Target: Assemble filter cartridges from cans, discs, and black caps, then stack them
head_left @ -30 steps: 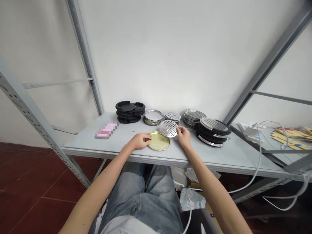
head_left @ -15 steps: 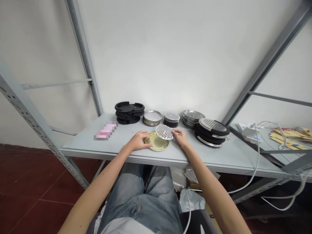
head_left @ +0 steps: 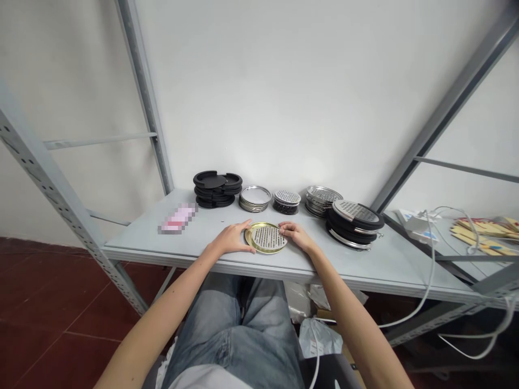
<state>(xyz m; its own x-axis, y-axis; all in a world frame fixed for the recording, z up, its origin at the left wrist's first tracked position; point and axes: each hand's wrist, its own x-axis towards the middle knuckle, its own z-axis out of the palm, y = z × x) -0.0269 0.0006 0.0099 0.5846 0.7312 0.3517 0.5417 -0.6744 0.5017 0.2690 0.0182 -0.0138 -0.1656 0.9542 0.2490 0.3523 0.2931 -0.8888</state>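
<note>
A round gold tin lid (head_left: 252, 246) lies near the front edge of the grey table (head_left: 203, 237). Flat inside it rests a perforated silver disc (head_left: 268, 236). My left hand (head_left: 232, 238) touches the lid's left rim with its fingers curved against it. My right hand (head_left: 297, 235) sits at the lid's right rim, fingertips on the disc's edge.
Along the back stand a stack of black rings (head_left: 216, 188), a stack of metal lids (head_left: 254, 198), a small pile of perforated discs (head_left: 286, 200), another silver stack (head_left: 322, 198) and black-rimmed mesh pieces (head_left: 356, 222). A pink blurred item (head_left: 177, 218) lies left. White cables (head_left: 428, 254) hang right.
My right hand brought the perforated disc down from above the gold lid and laid it flat inside. My left hand stayed at the lid's left rim.
</note>
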